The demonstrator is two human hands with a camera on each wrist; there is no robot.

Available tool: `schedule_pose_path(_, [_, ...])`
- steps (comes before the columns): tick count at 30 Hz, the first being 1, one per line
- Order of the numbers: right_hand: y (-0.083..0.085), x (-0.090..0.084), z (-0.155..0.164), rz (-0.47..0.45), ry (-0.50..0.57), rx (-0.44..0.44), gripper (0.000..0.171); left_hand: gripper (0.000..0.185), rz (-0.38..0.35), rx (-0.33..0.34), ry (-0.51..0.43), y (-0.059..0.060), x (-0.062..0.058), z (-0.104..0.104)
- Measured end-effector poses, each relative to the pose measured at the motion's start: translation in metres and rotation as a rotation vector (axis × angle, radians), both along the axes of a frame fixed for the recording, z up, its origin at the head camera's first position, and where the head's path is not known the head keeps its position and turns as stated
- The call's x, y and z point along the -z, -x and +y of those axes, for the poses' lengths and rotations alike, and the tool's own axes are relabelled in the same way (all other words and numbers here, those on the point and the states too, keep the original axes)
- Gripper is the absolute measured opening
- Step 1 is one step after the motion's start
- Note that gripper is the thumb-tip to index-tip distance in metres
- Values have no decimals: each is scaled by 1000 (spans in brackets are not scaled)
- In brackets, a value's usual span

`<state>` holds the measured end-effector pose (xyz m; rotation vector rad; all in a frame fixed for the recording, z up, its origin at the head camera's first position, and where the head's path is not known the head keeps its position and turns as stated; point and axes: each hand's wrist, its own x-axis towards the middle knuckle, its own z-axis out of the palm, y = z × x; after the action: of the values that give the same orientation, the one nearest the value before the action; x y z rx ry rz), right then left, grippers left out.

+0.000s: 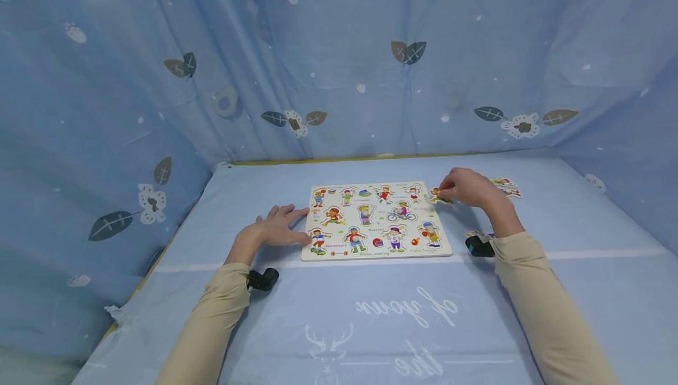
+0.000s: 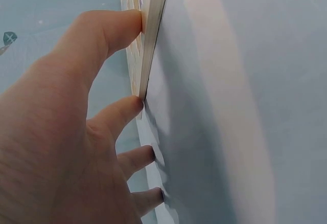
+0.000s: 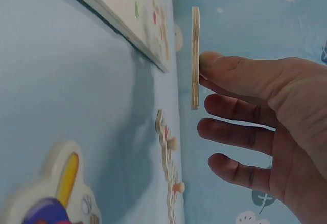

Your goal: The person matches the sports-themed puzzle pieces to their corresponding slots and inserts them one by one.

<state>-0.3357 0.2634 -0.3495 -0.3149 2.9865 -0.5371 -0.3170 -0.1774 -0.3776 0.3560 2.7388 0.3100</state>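
A wooden puzzle board [image 1: 377,221] printed with sports figures lies flat on the table. My left hand [image 1: 276,225] is at its left edge, fingers spread; in the left wrist view the thumb [image 2: 134,23] and index finger touch the board's side. Just off the board's right edge, my right hand [image 1: 468,187] pinches a small wooden puzzle piece [image 1: 439,195] between thumb and finger. Seen edge-on in the right wrist view, this puzzle piece [image 3: 195,60] is raised above the table, and the other fingers are loosely bent. The pinching fingers hide its knob.
More puzzle pieces [image 1: 506,186] with peg knobs lie beyond my right hand. Another piece [image 3: 53,193] with a yellow bat lies on the table near the right wrist. A patterned blue cloth [image 1: 339,61] hangs behind the table and along the sides.
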Motion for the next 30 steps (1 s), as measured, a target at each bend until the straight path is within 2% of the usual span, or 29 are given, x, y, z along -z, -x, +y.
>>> schedule_pose_path(6, [-2, 0, -12, 12, -39, -24, 25, 87, 6, 16, 0, 0, -2, 7])
schedule_pose_path(14, [4, -3, -43, 51, -74, -96, 22, 87, 7, 2, 3, 0, 0, 8])
schedule_pose_path(20, [8, -14, -89, 53, -99, -150, 21, 86, 9, 6, 3, 0, 2, 2])
schedule_pose_path(30, [9, -1, -172, 110, -206, -294, 16, 85, 9, -18, 5, -2, 1, -1])
